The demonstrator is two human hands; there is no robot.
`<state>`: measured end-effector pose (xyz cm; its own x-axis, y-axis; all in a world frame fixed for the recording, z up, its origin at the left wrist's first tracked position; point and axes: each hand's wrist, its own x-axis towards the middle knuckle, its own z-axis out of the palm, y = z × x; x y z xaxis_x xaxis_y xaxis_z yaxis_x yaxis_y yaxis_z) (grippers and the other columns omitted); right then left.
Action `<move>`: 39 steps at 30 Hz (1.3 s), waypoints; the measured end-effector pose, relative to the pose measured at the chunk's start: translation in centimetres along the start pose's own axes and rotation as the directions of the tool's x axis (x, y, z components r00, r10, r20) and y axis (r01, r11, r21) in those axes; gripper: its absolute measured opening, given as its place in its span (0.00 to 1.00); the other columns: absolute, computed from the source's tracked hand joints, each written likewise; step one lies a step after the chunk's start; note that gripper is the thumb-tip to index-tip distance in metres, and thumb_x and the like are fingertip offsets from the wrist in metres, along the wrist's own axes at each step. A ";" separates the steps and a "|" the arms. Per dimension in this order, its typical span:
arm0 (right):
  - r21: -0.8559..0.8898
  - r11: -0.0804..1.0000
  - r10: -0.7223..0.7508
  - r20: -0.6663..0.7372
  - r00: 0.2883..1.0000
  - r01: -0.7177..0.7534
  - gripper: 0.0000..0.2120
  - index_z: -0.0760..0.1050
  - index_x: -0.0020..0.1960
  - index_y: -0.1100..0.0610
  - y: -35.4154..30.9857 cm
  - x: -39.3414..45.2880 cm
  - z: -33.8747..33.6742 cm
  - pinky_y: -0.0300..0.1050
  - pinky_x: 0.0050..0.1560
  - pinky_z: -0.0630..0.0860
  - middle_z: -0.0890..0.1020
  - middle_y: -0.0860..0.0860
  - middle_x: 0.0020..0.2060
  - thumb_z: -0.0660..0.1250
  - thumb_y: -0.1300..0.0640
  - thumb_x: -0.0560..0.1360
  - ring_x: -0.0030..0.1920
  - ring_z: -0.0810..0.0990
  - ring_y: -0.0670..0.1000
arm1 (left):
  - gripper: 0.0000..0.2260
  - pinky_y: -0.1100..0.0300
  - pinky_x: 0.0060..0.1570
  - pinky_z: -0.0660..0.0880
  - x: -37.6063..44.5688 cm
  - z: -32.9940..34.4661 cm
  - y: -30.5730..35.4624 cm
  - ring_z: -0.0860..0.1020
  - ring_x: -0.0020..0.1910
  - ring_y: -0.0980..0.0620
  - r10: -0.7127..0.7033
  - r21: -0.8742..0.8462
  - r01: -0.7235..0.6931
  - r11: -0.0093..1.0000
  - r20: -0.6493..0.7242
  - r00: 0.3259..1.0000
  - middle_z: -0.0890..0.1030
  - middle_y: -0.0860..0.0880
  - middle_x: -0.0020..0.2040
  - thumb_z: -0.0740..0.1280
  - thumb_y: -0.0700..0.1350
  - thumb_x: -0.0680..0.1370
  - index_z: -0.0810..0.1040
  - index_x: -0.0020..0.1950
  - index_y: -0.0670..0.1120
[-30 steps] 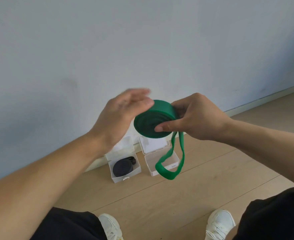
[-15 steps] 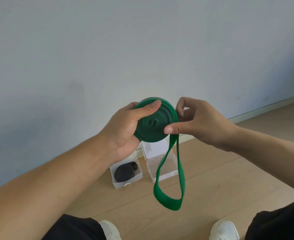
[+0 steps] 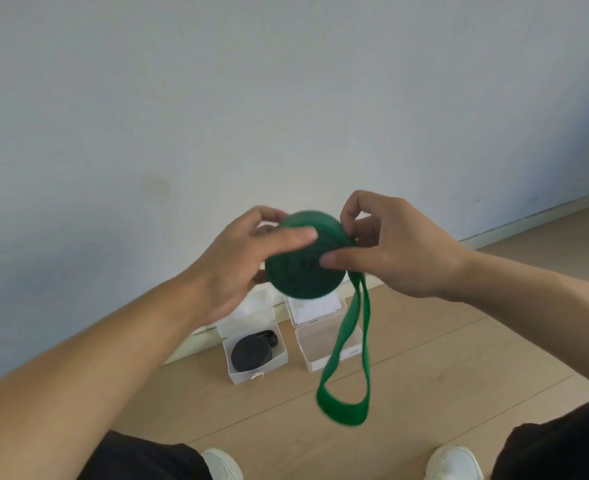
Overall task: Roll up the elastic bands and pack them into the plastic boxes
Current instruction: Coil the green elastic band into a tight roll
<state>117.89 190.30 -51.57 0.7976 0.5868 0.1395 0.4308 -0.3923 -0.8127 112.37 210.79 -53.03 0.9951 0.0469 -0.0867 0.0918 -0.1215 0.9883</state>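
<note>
Head view: the left hand (image 3: 237, 265) and right hand (image 3: 390, 251) both grasp the green band (image 3: 303, 268), rolled into a disc, seemingly blurred by motion; its loose loop hangs over the empty box (image 3: 327, 344) beside the box with a black roll (image 3: 255, 358) on the floor

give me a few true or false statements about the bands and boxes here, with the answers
1. Both hands hold the green roll. True; left hand, right hand.
2. The green band is fully rolled. False: a loose loop hangs below.
3. The left box holds a black band. True.
4. The right box has its lid closed. False: it stands open.
5. The boxes sit on a table. False: they are on the wooden floor.
</note>
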 end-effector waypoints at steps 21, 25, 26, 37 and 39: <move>0.001 0.999 0.039 0.060 0.997 -0.039 0.21 0.70 0.42 0.57 2.6 0.0 -0.5 0.61 0.46 0.81 0.86 0.61 0.40 0.83 0.55 0.65 0.43 0.84 0.64 | 0.22 0.46 0.42 0.85 -0.6 -0.1 -1.0 0.87 0.45 0.42 0.014 0.053 -0.015 0.998 0.029 0.999 0.86 0.47 0.44 0.80 0.43 0.61 0.75 0.46 0.36; 0.003 1.000 0.031 0.008 0.999 -0.031 0.22 0.69 0.42 0.57 2.2 0.1 -0.4 0.62 0.49 0.82 0.87 0.57 0.38 0.83 0.56 0.65 0.42 0.87 0.60 | 0.21 0.45 0.44 0.85 -0.3 0.1 -1.1 0.87 0.46 0.43 0.014 0.025 -0.014 1.000 -0.009 1.000 0.86 0.45 0.48 0.80 0.46 0.61 0.76 0.46 0.41; -0.033 0.999 0.036 0.005 0.999 -0.035 0.22 0.69 0.41 0.56 2.0 0.1 -0.3 0.61 0.49 0.82 0.87 0.56 0.38 0.84 0.55 0.64 0.41 0.87 0.59 | 0.22 0.47 0.44 0.85 -0.3 0.1 -1.1 0.87 0.47 0.45 0.021 0.081 -0.020 0.996 -0.017 1.000 0.86 0.46 0.49 0.82 0.49 0.61 0.77 0.48 0.42; -0.211 0.976 0.058 0.023 0.998 -0.052 0.26 0.69 0.38 0.52 0.9 -0.3 0.4 0.54 0.39 0.78 0.86 0.53 0.38 0.85 0.46 0.56 0.38 0.82 0.58 | 0.23 0.57 0.51 0.81 -0.3 0.8 -1.3 0.87 0.47 0.50 0.050 0.256 -0.062 0.965 0.053 0.997 0.89 0.51 0.45 0.81 0.55 0.58 0.88 0.51 0.52; -0.161 0.985 0.075 0.043 0.996 -0.067 0.26 0.69 0.38 0.52 1.3 -0.1 0.1 0.52 0.38 0.75 0.86 0.56 0.40 0.85 0.46 0.57 0.38 0.83 0.58 | 0.23 0.58 0.44 0.82 -0.4 0.6 -1.2 0.87 0.45 0.47 0.040 0.165 -0.044 0.985 0.029 0.999 0.89 0.47 0.45 0.81 0.50 0.58 0.88 0.51 0.47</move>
<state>118.37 189.78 -52.68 0.8084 0.5862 0.0539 0.4389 -0.5392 -0.7188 111.89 210.29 -54.22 0.9986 0.0131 -0.0508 0.0524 -0.2857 0.9569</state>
